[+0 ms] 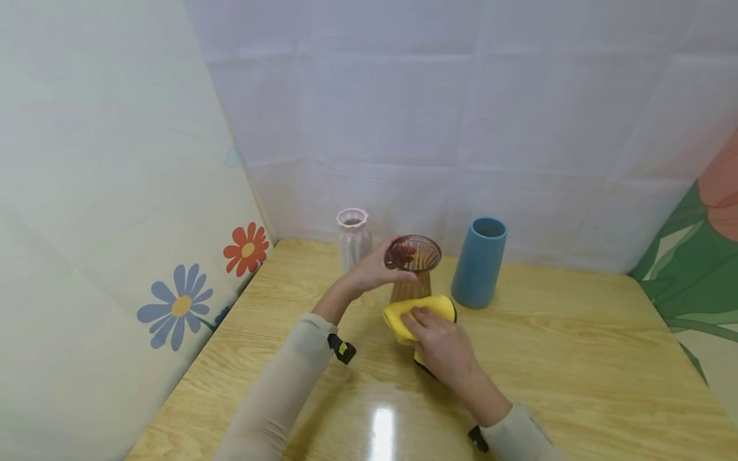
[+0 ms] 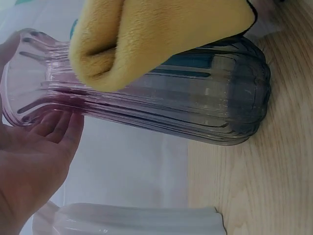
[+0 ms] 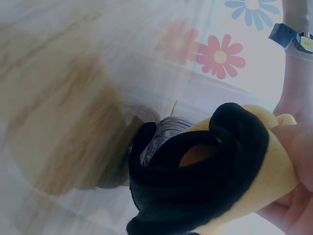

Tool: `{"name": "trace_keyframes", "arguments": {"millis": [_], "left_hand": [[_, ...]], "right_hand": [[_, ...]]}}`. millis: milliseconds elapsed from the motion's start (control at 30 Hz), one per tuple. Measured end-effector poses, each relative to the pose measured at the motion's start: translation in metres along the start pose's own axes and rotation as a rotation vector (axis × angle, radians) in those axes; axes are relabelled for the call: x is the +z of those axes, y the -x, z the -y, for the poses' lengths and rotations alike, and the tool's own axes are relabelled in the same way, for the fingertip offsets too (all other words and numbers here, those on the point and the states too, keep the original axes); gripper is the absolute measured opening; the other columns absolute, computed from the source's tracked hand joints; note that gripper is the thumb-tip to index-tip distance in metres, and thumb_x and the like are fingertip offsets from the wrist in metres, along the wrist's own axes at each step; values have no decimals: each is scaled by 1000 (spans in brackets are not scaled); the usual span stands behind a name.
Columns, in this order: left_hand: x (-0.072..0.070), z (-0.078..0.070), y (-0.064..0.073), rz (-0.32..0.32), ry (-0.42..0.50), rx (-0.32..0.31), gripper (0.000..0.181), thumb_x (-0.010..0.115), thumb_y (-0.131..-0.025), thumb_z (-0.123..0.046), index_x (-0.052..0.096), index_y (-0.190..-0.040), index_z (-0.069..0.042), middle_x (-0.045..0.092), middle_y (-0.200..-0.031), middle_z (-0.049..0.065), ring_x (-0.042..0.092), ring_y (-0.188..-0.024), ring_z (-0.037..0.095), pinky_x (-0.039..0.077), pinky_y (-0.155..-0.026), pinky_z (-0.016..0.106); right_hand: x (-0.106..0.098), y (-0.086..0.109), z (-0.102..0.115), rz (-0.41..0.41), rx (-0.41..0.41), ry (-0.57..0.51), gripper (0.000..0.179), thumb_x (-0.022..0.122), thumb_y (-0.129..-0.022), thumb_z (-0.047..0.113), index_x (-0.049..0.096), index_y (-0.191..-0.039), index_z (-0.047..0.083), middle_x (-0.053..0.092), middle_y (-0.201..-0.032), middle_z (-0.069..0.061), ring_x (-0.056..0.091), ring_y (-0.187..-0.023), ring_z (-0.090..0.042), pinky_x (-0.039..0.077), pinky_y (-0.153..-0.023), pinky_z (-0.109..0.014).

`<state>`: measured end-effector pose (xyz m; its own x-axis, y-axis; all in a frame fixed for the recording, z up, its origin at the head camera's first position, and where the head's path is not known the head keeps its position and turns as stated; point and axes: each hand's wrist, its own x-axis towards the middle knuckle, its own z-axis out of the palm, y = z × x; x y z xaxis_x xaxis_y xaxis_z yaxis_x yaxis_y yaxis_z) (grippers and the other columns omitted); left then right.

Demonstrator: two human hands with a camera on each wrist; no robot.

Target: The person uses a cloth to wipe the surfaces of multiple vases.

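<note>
A ribbed, see-through glass vase point(image 2: 171, 110), purple at its flared mouth and greyer toward its base, stands on the table. My left hand point(image 1: 377, 267) grips it just under the rim, fingers behind and thumb in front. In my right hand point(image 1: 444, 346) is a folded yellow cloth point(image 1: 423, 314) with a dark edge, held against the near side of the vase. The right wrist view shows the cloth's dark edging point(image 3: 195, 191) looped outward, covering most of the vase there.
A pale pink-white fluted vase point(image 1: 353, 240) stands behind my left hand. To the right is a blue tapered vase point(image 1: 480, 266). The wooden table point(image 1: 576, 358) meets a white cloth backdrop point(image 1: 398, 115) at the rear, and a flower-printed sheet point(image 1: 104, 192) hangs at the left.
</note>
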<state>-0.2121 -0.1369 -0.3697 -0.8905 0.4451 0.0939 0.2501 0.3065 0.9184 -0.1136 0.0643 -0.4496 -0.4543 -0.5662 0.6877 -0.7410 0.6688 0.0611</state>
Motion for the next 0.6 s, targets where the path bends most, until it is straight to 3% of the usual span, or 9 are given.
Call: {"name": "trace_keyframes", "arguments": {"millis": [400,600], "left_hand": [[-3,5,-6,82,85,65,87,84,-80,-16,36,-153,-14,54,-144,7,53,-132,26,41,-113,43],[-4,8,-9,112,139,75,88,83,-79,-13,36,-153,-14,54,-145,8,53,-133,26,42,-113,41]], "right_hand": [[5,5,6,65,41,-22,42,87,-71,8,77,-112,12,76,-110,-12,74,-97,-28,62,-71,-39],[5,6,9,145,69,-29,43,90,-73,16,77,-113,14,75,-112,-12,73,-100,-27,62,-75,-38]]}}
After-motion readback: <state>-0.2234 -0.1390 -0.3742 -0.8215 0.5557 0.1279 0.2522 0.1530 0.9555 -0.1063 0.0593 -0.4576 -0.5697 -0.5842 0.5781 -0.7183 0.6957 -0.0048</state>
